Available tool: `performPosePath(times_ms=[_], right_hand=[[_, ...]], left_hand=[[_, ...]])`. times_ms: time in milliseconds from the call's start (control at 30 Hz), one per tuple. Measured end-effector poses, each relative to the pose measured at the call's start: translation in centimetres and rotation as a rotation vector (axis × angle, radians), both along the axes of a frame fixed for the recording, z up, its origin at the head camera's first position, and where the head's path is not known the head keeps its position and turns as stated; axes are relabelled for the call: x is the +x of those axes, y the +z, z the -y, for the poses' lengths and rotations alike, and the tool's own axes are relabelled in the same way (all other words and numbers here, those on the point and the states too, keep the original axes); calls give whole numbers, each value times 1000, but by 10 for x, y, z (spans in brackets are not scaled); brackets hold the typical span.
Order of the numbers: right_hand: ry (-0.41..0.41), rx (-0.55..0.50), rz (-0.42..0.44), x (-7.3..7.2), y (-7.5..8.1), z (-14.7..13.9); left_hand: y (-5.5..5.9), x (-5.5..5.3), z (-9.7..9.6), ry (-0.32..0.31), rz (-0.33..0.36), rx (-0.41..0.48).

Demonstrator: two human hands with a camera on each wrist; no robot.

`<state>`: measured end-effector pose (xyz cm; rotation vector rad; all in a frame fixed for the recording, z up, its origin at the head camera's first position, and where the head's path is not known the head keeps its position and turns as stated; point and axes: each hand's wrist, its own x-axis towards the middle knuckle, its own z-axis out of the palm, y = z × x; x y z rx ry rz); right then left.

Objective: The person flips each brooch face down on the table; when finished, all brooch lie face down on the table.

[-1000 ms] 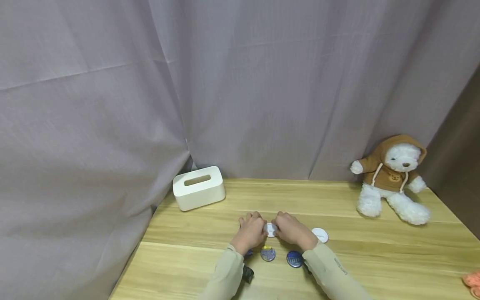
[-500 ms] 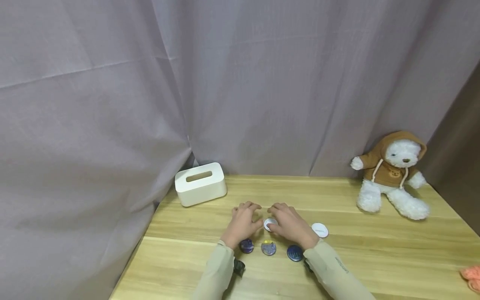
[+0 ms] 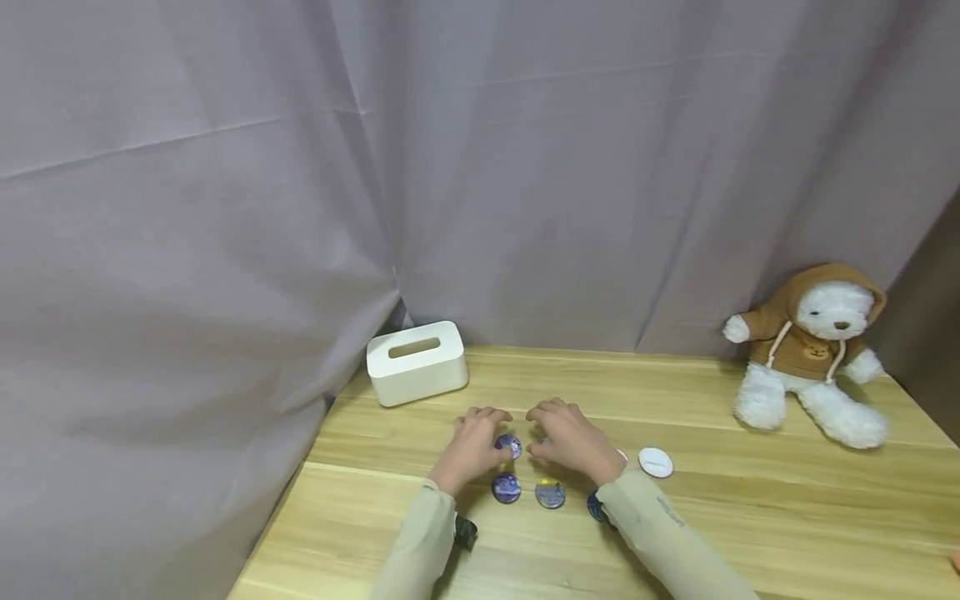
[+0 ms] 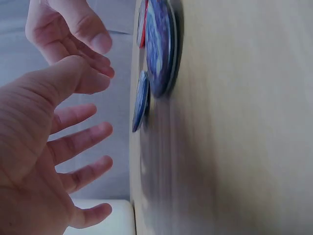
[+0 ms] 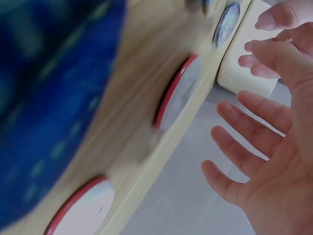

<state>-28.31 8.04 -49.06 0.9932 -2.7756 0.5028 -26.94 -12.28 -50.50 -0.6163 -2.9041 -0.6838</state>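
Observation:
In the head view my left hand point(image 3: 477, 446) hovers with spread, relaxed fingers beside a round purple picture disc point(image 3: 508, 447); the thumb overlaps its edge. Opposite it, my right hand point(image 3: 570, 437) is also relaxed, fingers bent loosely, with nothing between them. The right wrist view shows a red-rimmed white disc point(image 5: 178, 93) just off the fingertips, hidden by the hand in the head view. Nearer the body lie another purple disc point(image 3: 506, 488), a grey disc with a yellow top point(image 3: 550, 493) and a dark blue disc point(image 3: 596, 505), partly under the right sleeve.
A further white disc point(image 3: 656, 462) lies right of the right wrist. At the back left stands a white tissue box point(image 3: 417, 367), at the right a teddy bear point(image 3: 813, 350) in a brown hoodie. A grey curtain point(image 3: 525, 192) hangs behind the wooden table point(image 3: 360, 517).
Both hands have let go of the white disc they gripped between them and drawn apart. The left hand has moved left, uncovering the purple discs. The head view has turned slightly left.

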Motion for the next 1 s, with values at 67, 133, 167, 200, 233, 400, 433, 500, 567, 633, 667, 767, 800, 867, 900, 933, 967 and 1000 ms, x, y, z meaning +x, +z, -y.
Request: performPosePath(times_ms=[67,133,167,200,233,400,433,500,567,633,667,767,800,867,900,933,967,1000], right_hand=[[16,13,13,-2,1,6],[28,22,26,-3,2,11],[33,24,35,-3,2,14],[38,24,43,-4,2,16],[45,23,46,-4,1,19],[73,41,52,-6,-1,30],[75,49,57,-7,-2,32],[78,63,64,-8,-4,35],[79,67,79,-8,-6,36],[84,62,81,-9,-7,37],[87,60,78,-9,-7,37],[98,49,73,-9,-7,38],[102,44,73,-9,-7,38],[112,32,79,-9,-6,39],[118,26,84,-9,-6,39],[124,18,90,-9,-5,39],[131,9,95,-9,-5,39],[138,4,100,-9,-6,39]], left_hand=[[-1,0,4,3,-1,-10],[-2,0,8,10,0,-17],[-2,0,10,14,2,-17],[-3,0,11,18,9,-20],[-3,0,13,22,16,-22],[-6,1,19,15,39,-36],[-6,1,20,10,37,-36],[-5,1,21,0,33,-32],[-5,1,20,-5,38,-31],[-5,1,18,-8,41,-27],[-5,1,17,-9,45,-27],[-5,1,15,-10,48,-36],[-5,1,14,-9,49,-39],[-6,1,14,-7,47,-42],[-6,0,14,-5,46,-44],[-6,0,14,-2,46,-44],[-7,0,14,1,44,-42],[-7,0,15,5,45,-40]])
